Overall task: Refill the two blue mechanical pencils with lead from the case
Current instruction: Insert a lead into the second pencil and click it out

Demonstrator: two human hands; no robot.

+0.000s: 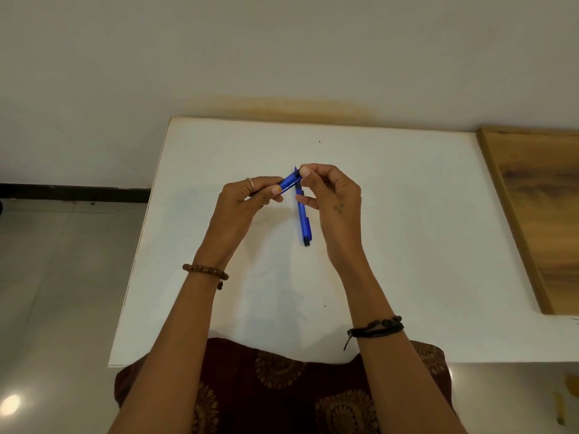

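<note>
One blue mechanical pencil (302,214) lies on the white table (407,214), its black clip end toward me and its tip pointing away. My left hand (244,202) holds a second blue pencil (289,183) above the table between thumb and fingers, tilted up to the right. Most of its barrel is hidden in the palm. My right hand (332,195) pinches the raised end of that held pencil with thumb and forefinger, the other fingers loosely spread. I see no separate lead case in this view.
A wooden board (539,208) lies along the table's right side. The table's far edge meets a pale wall with a yellowish stain. Grey floor tiles show at the left. My patterned dark red clothing (282,386) is at the near edge.
</note>
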